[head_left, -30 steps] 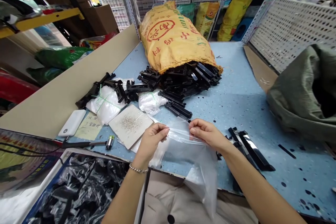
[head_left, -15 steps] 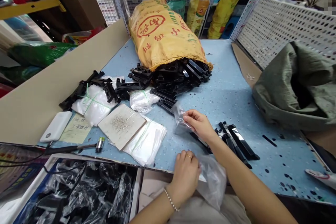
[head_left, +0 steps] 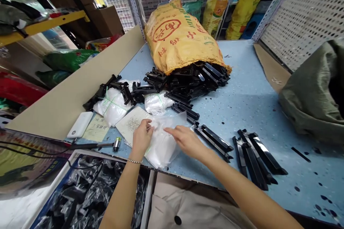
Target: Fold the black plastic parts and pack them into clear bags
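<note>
A thin clear plastic bag (head_left: pixel 176 118) lies spread over the stack of flat clear bags (head_left: pixel 161 155) at the table's front edge. My left hand (head_left: pixel 142 137) is at its left side, thumb and fingers pinched together on the film. From the right, my right hand (head_left: pixel 188 142) reaches over the bag with its index finger stretched out against the plastic; the other fingers are bent and partly hidden. A pale square board (head_left: pixel 129 123) with a speckled patch lies partly under the left hand. Long black plastic parts (head_left: pixel 215 139) rest to the right of my right hand.
A yellow woven sack (head_left: pixel 185 39) spills a heap of black parts (head_left: pixel 188 82). More black parts (head_left: pixel 255 161) lie at right, near a grey-green sack (head_left: pixel 314 89). At left are a tied bag bundle (head_left: pixel 111 109), a white power bank (head_left: pixel 80 124), a hammer (head_left: pixel 116 144) and a bin of bagged parts (head_left: pixel 88 189).
Both hands have moved left onto the bag stack. The crumpled bag my right hand held is gone from there, and the clear bag near my lap is out of view. The view has shifted left.
</note>
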A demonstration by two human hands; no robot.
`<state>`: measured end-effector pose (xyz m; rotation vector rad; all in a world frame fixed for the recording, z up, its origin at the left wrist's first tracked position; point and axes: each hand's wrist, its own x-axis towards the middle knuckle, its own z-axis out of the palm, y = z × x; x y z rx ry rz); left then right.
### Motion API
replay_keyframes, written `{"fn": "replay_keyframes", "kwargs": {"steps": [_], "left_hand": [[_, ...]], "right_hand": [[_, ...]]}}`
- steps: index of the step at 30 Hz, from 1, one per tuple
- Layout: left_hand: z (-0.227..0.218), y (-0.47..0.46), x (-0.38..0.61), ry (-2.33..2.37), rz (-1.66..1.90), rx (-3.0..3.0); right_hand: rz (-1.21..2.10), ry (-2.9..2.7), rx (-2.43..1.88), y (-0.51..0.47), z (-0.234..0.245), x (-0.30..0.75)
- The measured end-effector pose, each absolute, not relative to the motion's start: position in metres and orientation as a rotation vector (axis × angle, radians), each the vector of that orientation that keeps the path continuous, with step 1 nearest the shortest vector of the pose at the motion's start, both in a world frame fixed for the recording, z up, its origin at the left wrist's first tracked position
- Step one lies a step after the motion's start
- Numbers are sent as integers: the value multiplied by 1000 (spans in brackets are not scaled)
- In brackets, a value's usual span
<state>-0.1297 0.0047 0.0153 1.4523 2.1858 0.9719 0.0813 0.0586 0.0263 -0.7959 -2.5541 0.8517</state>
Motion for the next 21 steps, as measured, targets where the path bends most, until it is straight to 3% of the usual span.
{"fn": "replay_keyframes", "kwargs": {"steps": [5,8,12,21], "left_hand": [[12,-30,-147,2362,1402,1045],[15,-63,-151,2140,1632,536],[21,-89,-151,1548,1623,130],[33,-63,-161,1441,1682,94]], "right_hand": [[478,-2934,-794,55,8,39],[408,-3003,-807,56,2,34],[345,-3055,-738,56,-1,35],[309,-3224,-663,58,11,16]]}}
